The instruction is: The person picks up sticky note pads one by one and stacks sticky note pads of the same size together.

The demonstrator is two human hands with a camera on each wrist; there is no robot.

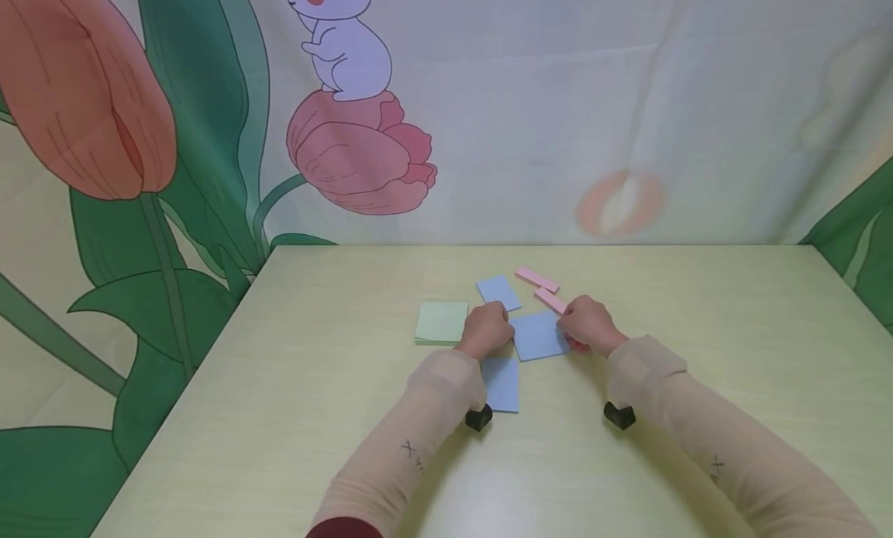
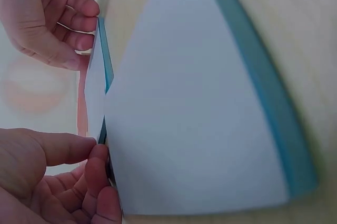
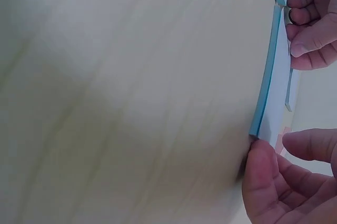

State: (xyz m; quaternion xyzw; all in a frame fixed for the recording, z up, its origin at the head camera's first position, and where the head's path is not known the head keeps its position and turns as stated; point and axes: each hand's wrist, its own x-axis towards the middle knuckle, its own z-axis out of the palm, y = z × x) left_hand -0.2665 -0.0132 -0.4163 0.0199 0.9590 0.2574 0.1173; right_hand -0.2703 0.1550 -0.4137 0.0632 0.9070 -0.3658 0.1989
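Both hands are at a blue sticky-note pad [image 1: 539, 338] lying on the table between them. At its left edge, my left hand [image 1: 488, 329] has thumb and index finger close together on a corner in the left wrist view. My right hand [image 1: 591, 322] holds the opposite edge, fingers curled, with the index fingertip against the pad's corner in the right wrist view. A second blue pad [image 1: 502, 387] lies just below the left hand and looms large in the left wrist view. Another blue pad [image 1: 498, 291] lies above that hand, partly covered by it.
A square green pad [image 1: 442, 322] lies left of the left hand. Two narrow pink strips [image 1: 537, 279] lie end to end above the right hand, which overlaps the nearer one. Behind the table [image 1: 725, 321] hangs a printed cloth [image 1: 530, 135].
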